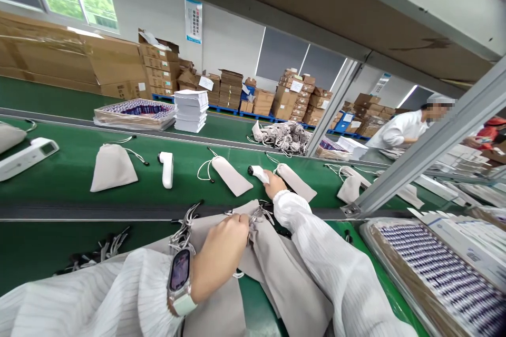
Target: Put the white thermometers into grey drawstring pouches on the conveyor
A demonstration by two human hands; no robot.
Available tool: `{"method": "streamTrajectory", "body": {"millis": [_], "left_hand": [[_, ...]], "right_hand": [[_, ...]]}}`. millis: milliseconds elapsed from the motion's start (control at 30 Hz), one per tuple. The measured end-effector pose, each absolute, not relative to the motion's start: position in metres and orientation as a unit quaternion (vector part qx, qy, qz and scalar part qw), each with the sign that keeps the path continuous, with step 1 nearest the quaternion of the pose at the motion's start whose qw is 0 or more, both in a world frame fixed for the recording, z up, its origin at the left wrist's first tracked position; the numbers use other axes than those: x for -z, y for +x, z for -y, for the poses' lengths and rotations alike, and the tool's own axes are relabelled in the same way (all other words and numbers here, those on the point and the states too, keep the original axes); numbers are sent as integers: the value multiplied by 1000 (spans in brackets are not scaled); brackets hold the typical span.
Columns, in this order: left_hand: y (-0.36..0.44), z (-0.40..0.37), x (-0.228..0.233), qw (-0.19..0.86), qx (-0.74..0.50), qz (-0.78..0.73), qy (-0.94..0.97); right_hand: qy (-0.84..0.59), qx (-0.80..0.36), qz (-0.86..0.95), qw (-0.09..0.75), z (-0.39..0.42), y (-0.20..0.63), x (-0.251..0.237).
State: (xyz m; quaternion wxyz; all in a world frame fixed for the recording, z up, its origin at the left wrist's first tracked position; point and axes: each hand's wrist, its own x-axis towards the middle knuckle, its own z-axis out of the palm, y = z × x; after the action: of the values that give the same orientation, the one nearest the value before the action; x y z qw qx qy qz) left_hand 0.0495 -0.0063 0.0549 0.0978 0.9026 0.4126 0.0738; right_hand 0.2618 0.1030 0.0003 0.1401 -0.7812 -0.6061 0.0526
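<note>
Right hand (272,183) out on the belt, fingers closed round a small white device (259,172). Left hand (221,253) nearer in, pinching a grey pouch (272,263) by its drawstring end, atop a pile of pouches. Best, I'd say: keep pouch mouth wide w/ the left. Pouch (233,175) just left of device looks flat, prob. empty. Tray (443,274) at right holds packed rows.

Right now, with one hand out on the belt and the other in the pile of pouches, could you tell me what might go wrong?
1. The right hand grips the white device only at one end, so it might slip onto the belt.
2. The left hand pinches a pouch among tangled cords; pulling could drag out several.
3. The right sleeve stretches over the pile and may sweep pouches off.
</note>
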Motion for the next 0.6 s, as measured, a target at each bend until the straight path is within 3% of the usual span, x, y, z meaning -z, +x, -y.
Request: {"method": "streamTrajectory", "body": {"millis": [200, 400, 600], "left_hand": [[50, 11, -54, 83, -72, -393, 913], [44, 19, -55, 174, -81, -412, 891], [38, 9, -39, 246, -88, -396, 880]], "right_hand": [[-806, -62, 570, 147, -105, 270, -1], [-820, -79, 536, 184, -104, 281, 2], [-814, -123, 495, 279, -106, 292, 7]]}}
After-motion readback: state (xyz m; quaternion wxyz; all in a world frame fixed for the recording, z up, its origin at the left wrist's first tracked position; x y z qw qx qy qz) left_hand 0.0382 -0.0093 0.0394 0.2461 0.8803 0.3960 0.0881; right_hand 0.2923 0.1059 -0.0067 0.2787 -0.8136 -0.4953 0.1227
